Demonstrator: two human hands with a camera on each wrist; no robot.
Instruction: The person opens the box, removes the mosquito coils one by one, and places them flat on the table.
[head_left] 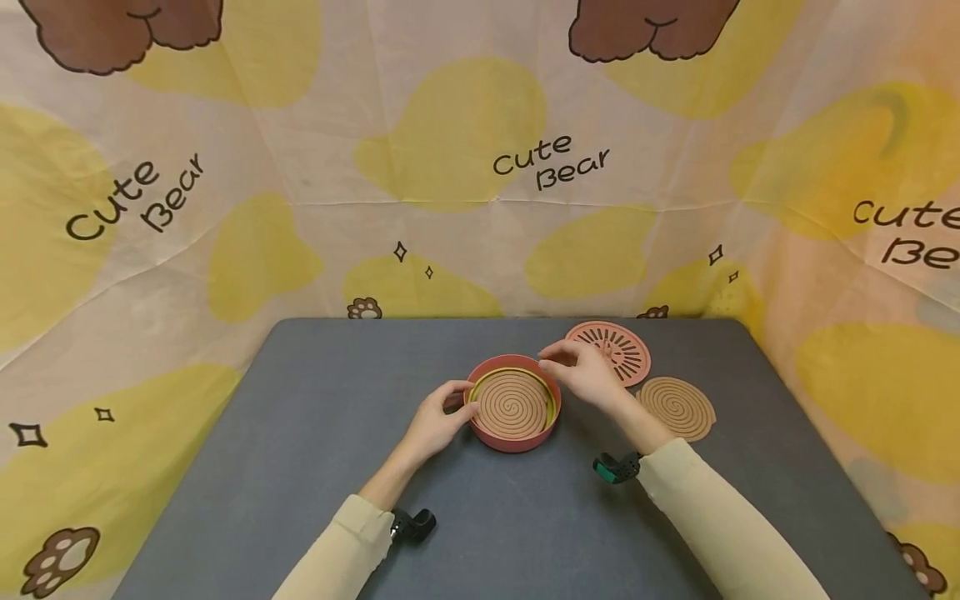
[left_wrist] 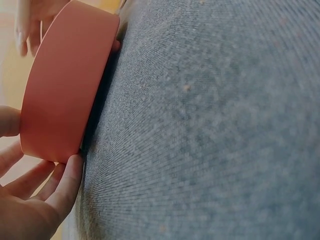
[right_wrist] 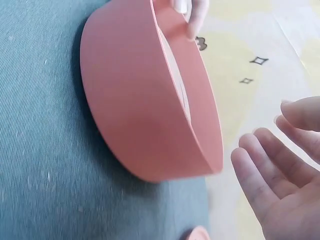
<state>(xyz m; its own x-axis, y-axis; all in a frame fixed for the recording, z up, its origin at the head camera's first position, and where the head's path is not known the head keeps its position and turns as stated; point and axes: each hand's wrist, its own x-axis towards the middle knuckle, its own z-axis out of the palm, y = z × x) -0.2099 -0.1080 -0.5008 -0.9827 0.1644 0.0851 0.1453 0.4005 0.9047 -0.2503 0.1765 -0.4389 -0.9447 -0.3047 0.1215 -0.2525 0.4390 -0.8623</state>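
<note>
A round coral-red mosquito coil box (head_left: 512,444) sits on the table, and a brown mosquito coil (head_left: 512,405) lies inside it within a yellow-green ring (head_left: 551,408). The left hand (head_left: 441,417) holds the box's left side. In the left wrist view its thumb is at the rim and its fingers (left_wrist: 70,187) touch the outer wall. The right hand (head_left: 585,375) hovers by the box's right rim, fingers loosely bent. The right wrist view shows this hand (right_wrist: 285,185) apart from the box wall (right_wrist: 130,95), with nothing in it.
A slotted pink lid (head_left: 630,354) lies behind the right hand, partly covered by it. A second brown mosquito coil (head_left: 678,408) lies on the grey table (head_left: 337,383) beside the right forearm. Printed cloth (head_left: 450,125) hangs behind and at both sides of the table.
</note>
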